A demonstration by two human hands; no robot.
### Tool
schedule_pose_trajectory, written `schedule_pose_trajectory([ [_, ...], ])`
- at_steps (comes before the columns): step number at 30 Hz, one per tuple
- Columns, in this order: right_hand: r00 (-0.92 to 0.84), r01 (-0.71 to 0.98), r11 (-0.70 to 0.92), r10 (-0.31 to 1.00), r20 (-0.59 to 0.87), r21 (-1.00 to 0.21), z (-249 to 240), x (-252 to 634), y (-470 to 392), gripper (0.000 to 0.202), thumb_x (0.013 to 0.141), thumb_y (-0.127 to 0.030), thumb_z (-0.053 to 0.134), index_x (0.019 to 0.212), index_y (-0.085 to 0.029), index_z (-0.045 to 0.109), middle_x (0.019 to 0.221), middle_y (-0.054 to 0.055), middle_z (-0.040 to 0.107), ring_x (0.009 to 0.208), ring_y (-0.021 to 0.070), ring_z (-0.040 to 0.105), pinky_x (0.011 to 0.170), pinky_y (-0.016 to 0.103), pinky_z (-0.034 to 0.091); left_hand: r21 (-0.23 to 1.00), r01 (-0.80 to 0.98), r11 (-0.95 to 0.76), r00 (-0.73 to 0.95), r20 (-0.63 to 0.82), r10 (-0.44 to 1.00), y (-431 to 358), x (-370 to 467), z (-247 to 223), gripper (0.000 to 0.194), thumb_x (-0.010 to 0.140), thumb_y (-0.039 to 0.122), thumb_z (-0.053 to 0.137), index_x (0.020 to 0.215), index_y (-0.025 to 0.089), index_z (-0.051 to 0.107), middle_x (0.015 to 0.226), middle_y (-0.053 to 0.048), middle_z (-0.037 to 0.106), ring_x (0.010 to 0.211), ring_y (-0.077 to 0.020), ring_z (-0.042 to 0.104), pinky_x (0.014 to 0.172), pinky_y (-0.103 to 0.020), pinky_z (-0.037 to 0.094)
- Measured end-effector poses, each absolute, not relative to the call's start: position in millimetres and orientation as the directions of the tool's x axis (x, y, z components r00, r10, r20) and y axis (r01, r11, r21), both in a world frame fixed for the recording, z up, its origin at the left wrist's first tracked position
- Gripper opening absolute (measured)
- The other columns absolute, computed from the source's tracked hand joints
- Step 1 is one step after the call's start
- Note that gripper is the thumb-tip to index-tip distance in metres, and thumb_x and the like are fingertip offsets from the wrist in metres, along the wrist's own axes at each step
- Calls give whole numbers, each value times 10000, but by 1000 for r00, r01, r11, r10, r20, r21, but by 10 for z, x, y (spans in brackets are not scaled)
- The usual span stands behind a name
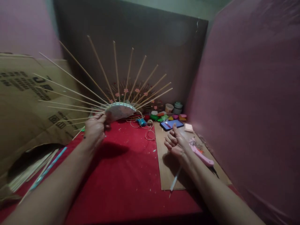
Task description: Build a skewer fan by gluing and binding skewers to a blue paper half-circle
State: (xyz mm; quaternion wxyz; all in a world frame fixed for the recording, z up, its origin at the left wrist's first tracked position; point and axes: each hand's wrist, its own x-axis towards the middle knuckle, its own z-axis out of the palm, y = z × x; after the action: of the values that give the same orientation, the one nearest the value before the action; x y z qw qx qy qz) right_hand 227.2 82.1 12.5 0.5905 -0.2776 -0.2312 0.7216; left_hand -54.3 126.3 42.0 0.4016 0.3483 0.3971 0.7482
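My left hand [96, 126] grips the lower left edge of a pale half-round disc [120, 110], raised above the red cloth. Thin wooden sticks [114, 70] fan out from its curved rim, upward and to the left. My right hand [175, 142] is apart from it, over a cardboard sheet [165, 178]. Its fingers are curled in and its thumb points up; whatever they may hold is hidden. Below the right wrist lies a translucent white stick [175, 180]. A pink-handled tool [203, 157] rests beside the right forearm.
Red cloth [131, 175] covers the table. Behind are a phone [172, 125], loose twine [150, 135], a blue bundle [142, 122], colourful lumps [164, 117], a cup [169, 108] and a flower-decorated stick piece [137, 90]. A cardboard box [25, 115] stands left, near loose sticks [32, 172]. Walls close in the back and right.
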Motion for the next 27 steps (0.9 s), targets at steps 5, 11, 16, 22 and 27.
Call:
schedule_pose_trajectory([
  [5,-94,-687,-176,984,-154,-705,78,2236,811,551,732,-582,649,525,-209,300,283,-123,236,271,35,129,287,171,109,898,-267,-349,-367,240,899,1230,-477,315,301,557,254,787,734,121,582,519,69,520,315,-20,349,270,-136,236],
  [11,27,-615,-42,997,-75,-787,27,2213,814,598,591,-591,752,550,-218,286,337,-144,206,305,22,118,307,172,98,915,-221,-337,-302,264,916,1092,-366,369,346,545,321,801,723,126,577,545,57,521,329,-24,351,263,-145,246],
  [16,251,-254,323,932,260,-912,83,2171,720,370,640,-465,765,666,-186,524,510,-72,453,466,62,395,455,188,348,932,-261,-254,-215,200,956,987,-298,424,383,507,309,835,702,128,559,519,68,470,349,-14,335,285,-128,250],
  [22,-76,-268,327,931,358,-906,211,2026,613,416,655,-288,768,1043,-210,638,1021,20,647,985,179,575,921,334,431,978,-88,-191,-127,180,976,862,-149,383,306,600,334,783,718,128,588,474,65,445,329,-27,349,298,-145,252],
  [27,-172,-333,205,947,273,-920,148,1953,606,201,699,-291,716,875,-195,725,895,4,722,890,177,638,867,327,479,990,2,-139,-61,139,988,791,-17,382,317,634,343,743,799,113,600,462,42,497,318,-47,381,301,-157,254],
])
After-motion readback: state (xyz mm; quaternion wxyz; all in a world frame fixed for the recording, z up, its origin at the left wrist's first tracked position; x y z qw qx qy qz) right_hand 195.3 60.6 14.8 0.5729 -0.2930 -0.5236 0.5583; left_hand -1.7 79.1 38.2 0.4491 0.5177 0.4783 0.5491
